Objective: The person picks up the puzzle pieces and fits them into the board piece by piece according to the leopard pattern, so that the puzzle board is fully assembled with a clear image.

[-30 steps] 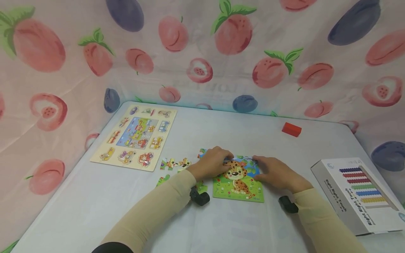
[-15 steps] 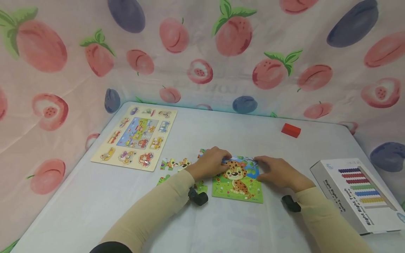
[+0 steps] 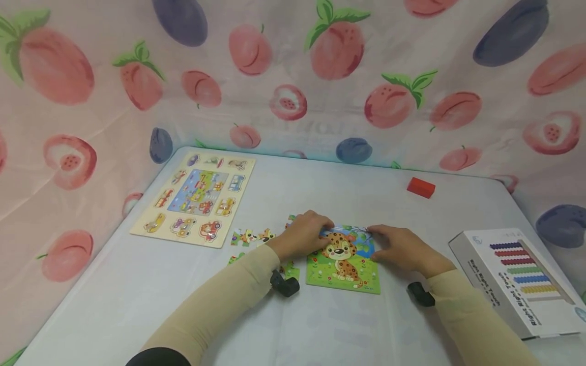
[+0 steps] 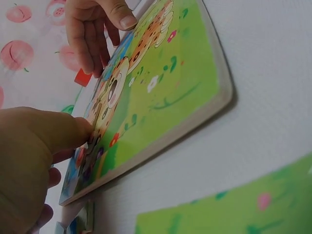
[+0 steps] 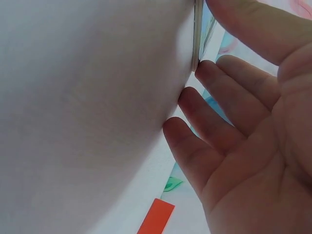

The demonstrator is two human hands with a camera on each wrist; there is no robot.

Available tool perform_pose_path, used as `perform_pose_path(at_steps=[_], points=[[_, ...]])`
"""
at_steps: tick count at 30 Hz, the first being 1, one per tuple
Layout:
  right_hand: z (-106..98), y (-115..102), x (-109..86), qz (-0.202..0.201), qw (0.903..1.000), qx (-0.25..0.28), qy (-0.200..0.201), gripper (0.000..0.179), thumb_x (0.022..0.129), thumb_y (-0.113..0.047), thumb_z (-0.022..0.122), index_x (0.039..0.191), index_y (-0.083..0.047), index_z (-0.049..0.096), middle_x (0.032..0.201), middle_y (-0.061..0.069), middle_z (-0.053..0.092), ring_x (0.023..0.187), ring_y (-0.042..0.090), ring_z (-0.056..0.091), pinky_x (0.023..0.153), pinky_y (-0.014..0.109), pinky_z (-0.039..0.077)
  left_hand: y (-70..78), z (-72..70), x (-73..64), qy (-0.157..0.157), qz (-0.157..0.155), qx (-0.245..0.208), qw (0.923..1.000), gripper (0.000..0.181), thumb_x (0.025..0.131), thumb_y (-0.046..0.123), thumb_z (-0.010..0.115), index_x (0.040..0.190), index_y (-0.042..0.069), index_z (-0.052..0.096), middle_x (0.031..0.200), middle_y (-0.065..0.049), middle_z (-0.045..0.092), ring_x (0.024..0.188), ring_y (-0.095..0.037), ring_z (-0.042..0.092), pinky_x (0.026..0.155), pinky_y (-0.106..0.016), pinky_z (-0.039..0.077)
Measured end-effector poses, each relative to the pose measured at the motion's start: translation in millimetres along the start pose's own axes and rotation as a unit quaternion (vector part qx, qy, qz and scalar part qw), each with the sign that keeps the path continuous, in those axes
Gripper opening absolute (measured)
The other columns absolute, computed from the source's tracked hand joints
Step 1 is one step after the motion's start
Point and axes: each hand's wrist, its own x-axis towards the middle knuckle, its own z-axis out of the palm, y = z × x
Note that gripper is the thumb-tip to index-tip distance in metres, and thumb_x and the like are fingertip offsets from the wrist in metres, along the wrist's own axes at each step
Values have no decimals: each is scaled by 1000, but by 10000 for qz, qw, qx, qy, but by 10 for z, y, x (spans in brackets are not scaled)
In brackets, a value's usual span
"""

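A square jigsaw puzzle with a leopard cub on grass lies flat on the white table. My left hand holds its upper left part, the thumb on the printed face and the other fingers curled, partly hidden. At the upper right edge is my right hand, its fingers fairly straight and the thumb near the rim. Loose jigsaw pieces lie left of the puzzle, partly behind my left forearm. A green piece shows close up in the left wrist view.
A wooden peg puzzle board with vehicle pieces lies at the back left. A red block sits at the back right. On the right stands a white box with coloured rows in its window. Fruit-print cloth hangs behind the table.
Both hands stay at the puzzle's upper part. The right hand has shifted very slightly to the right; otherwise little differs beyond a small camera sway.
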Motion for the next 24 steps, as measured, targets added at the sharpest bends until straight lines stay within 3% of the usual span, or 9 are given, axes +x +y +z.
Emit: perform_pose_path(at_steps=[12, 24], points=[[22, 3, 17, 52, 10000, -70, 23, 73, 83, -22, 83, 145, -4, 50, 147, 22, 47, 136, 46, 38, 106, 63, 33, -34, -47, -31, 60, -227, -24, 9997, 43, 94, 35, 71, 131, 14, 65, 125, 1, 66, 121, -20, 53, 104, -41, 40], [31, -9, 0, 81, 9999, -54, 68, 73, 83, -22, 83, 146, -5, 50, 148, 22, 46, 137, 47, 36, 107, 63, 32, -142, -142, -102, -205, -334, 57, 9992, 47, 93, 39, 72, 131, 12, 65, 125, -1, 66, 118, -20, 54, 103, -40, 41]])
